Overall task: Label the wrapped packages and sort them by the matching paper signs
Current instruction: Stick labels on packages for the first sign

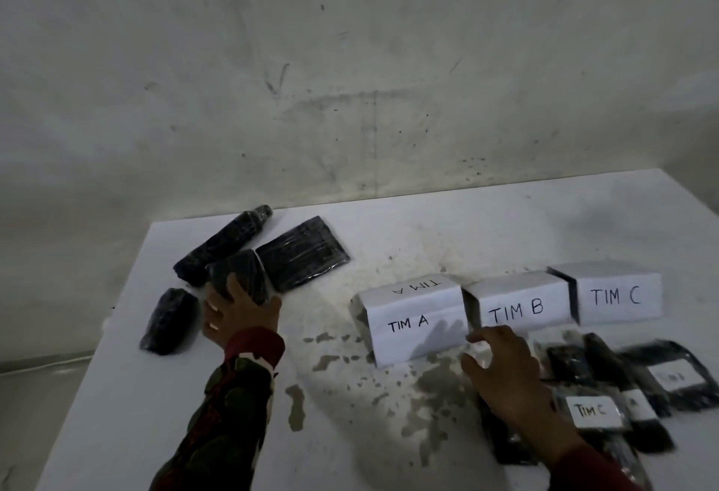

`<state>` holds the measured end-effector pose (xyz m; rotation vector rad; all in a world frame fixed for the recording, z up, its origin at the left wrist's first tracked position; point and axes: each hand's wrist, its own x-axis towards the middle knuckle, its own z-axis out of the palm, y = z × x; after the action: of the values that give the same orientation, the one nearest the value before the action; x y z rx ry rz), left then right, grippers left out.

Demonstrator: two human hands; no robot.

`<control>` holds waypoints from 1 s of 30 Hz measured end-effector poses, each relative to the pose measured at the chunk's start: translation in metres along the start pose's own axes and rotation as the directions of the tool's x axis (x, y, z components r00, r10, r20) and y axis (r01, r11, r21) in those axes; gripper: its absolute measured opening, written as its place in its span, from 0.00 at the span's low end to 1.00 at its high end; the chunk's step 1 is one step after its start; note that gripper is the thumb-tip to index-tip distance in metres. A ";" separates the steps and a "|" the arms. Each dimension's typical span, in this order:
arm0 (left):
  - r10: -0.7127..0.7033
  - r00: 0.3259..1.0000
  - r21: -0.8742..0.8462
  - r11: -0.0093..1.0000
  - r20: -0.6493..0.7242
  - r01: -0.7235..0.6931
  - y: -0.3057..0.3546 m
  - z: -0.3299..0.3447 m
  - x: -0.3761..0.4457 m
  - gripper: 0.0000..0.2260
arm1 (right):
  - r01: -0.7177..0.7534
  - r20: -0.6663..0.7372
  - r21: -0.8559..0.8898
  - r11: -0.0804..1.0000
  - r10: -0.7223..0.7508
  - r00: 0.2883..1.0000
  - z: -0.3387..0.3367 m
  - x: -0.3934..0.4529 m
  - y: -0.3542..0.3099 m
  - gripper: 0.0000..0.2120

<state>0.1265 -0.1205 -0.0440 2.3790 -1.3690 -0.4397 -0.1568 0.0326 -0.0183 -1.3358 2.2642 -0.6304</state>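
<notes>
Three folded paper signs stand in a row on the white table: TIM A (416, 325), TIM B (517, 306) and TIM C (618, 296). At the far left lie several unlabelled black wrapped packages: a long roll (223, 243), a flat one (303, 253), a small one (169, 321) and a middle one (241, 276). My left hand (237, 315) grips that middle package. My right hand (502, 368) hovers with spread fingers in front of the TIM A and TIM B signs, holding nothing. Labelled black packages (591, 409) are piled at the right, one reading TIM C.
The table (350, 432) has a worn, stained surface with flaked patches near the middle. A stained wall rises behind it. The table's left edge runs close to the small package, and the floor shows beyond it.
</notes>
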 end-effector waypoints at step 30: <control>0.437 0.857 -0.877 0.480 0.273 0.034 0.090 0.006 -0.196 0.40 | 0.086 0.136 0.668 0.739 -0.235 0.962 -0.032 -0.007 -0.018 0.08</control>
<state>-0.0384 0.0073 0.0087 1.2522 -1.1488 -1.3404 -0.1592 0.0365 0.0187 -1.1578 1.5236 -1.1561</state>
